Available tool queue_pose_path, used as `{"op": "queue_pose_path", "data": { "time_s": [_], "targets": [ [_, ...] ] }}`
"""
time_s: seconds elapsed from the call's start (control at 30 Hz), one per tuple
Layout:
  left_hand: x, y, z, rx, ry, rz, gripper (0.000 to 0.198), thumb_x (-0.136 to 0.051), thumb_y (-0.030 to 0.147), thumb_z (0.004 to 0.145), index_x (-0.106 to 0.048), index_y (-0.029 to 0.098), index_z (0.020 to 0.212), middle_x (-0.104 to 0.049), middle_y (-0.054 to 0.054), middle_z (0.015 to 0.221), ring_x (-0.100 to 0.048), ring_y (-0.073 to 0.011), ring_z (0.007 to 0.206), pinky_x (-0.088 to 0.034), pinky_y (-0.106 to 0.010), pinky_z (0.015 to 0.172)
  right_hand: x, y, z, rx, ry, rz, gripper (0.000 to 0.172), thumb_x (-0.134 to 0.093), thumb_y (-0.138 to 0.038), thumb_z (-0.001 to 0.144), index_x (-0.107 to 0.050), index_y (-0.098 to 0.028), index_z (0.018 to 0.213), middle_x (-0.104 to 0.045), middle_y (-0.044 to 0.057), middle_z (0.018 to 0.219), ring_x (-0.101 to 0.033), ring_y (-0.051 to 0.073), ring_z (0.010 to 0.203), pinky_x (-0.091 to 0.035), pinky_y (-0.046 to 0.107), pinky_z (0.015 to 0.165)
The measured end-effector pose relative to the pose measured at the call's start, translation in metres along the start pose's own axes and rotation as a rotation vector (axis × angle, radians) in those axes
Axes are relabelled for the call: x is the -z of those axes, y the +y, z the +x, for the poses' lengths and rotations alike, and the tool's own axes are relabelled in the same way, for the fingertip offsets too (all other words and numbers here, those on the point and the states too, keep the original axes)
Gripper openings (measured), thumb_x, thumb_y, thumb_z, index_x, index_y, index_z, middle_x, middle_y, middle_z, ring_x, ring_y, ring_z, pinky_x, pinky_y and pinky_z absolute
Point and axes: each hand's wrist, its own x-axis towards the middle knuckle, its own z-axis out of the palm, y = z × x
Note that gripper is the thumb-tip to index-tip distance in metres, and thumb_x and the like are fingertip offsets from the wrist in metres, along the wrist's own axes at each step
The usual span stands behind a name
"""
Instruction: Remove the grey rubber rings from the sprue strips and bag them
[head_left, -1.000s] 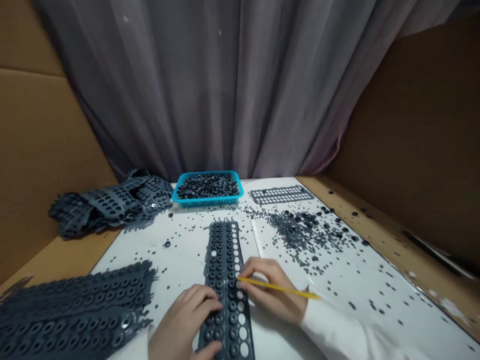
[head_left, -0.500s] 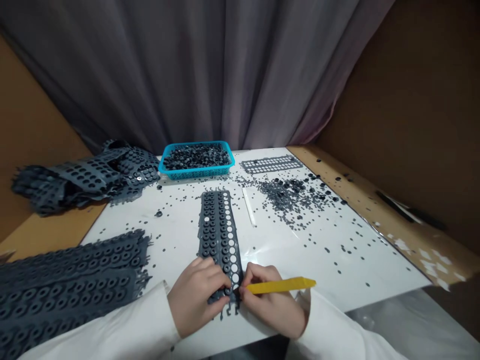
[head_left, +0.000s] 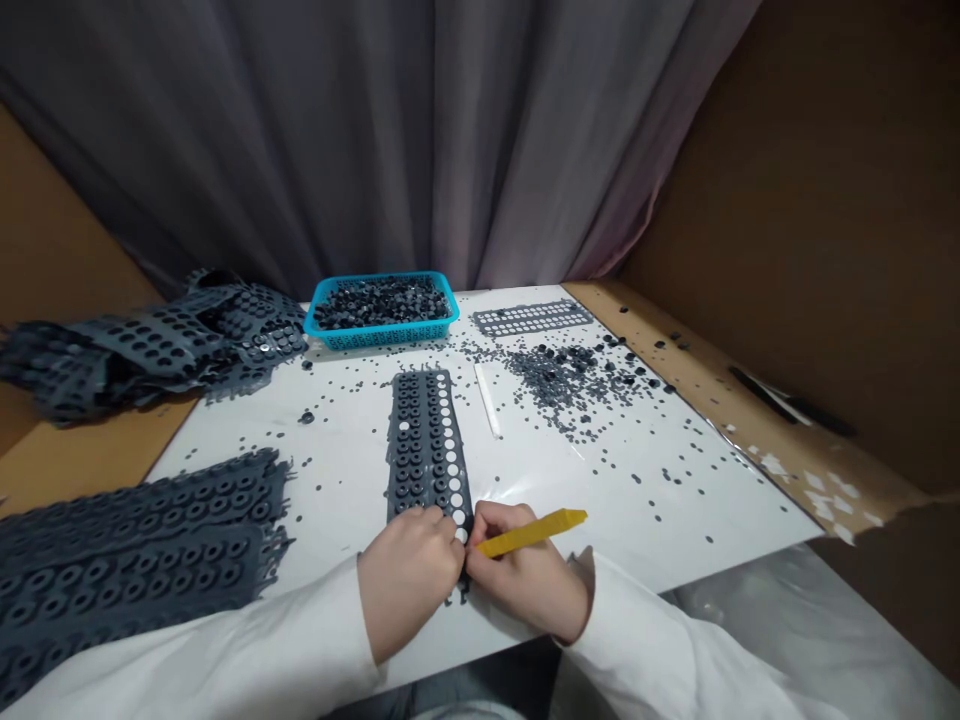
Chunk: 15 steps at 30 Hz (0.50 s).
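A long dark grey rubber strip (head_left: 424, 440) with rows of ring-shaped washers lies lengthwise on the white table top (head_left: 337, 440). One edge of it shows a column of empty round holes. My left hand (head_left: 409, 580) curls over the strip's near end and presses on it. My right hand (head_left: 529, 575) sits just beside that end, its fingers closed around a yellow flat-tipped stick (head_left: 531, 532). The stick's tip is hidden behind my fingers, close to the strip's holes.
A blue plastic basket (head_left: 382, 340) full of dark rings stands at the back. Loose rings (head_left: 570, 385) scatter across the table near a flat perforated grey sheet (head_left: 532, 318). A white stick (head_left: 486, 400) lies nearby. Stacked grey sheets (head_left: 135, 540) and a heap (head_left: 142, 345) sit left.
The view has tilted upward, showing more of the strip and the table's near edge. My hands have drawn together at the strip's near end, and the yellow stick now slants up to the right.
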Motion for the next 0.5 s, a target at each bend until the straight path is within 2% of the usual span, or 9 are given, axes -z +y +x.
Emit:
{"op": "queue_pose_path", "data": {
  "time_s": [0.2, 0.33, 0.4, 0.5],
  "targets": [
    [-0.014, -0.002, -0.006, -0.183, 0.105, 0.094, 0.016, -0.046, 0.006, 0.083, -0.058, 0.012, 0.074, -0.058, -0.008, 0.069, -0.053, -0.021, 0.065, -0.041, -0.033, 0.056, 0.002, 0.001, 0.0, -0.04, -0.035, -0.039, 0.013, -0.052, -0.007, 0.061, -0.048, -0.018, 0.054, -0.05, -0.003, 0.051, -0.044, 0.01, 0.051, -0.035, 0.019, 0.049],
    [-0.019, -0.005, -0.006, -0.212, 0.131, 0.109, 0.017, -0.044, 0.006, 0.082, -0.059, 0.011, 0.076, -0.059, -0.008, 0.069, -0.054, -0.0215, 0.065, -0.043, -0.033, 0.057, 0.002, 0.001, 0.0, -0.036, -0.034, -0.047, 0.013, -0.051, -0.007, 0.061, -0.048, -0.017, 0.054, -0.05, -0.003, 0.051, -0.044, 0.01, 0.051, -0.035, 0.019, 0.05],
    [-0.012, -0.012, -0.005, -0.181, 0.111, 0.017, 0.018, -0.044, 0.006, 0.083, -0.059, 0.012, 0.075, -0.06, -0.008, 0.07, -0.055, -0.0207, 0.067, -0.045, -0.032, 0.059, 0.002, 0.0, -0.001, -0.037, -0.03, -0.042, 0.013, -0.051, -0.007, 0.061, -0.048, -0.017, 0.055, -0.05, -0.003, 0.051, -0.044, 0.01, 0.051, -0.035, 0.019, 0.05],
    [0.01, -0.03, -0.007, -0.061, 0.117, -0.377, 0.017, -0.046, 0.014, 0.087, -0.061, 0.015, 0.079, -0.062, -0.004, 0.077, -0.057, -0.0157, 0.073, -0.046, -0.025, 0.064, 0.001, 0.0, -0.001, -0.043, -0.031, 0.021, 0.013, -0.051, -0.007, 0.062, -0.048, -0.017, 0.055, -0.049, -0.004, 0.051, -0.043, 0.009, 0.05, -0.033, 0.018, 0.047]
  ]
}}
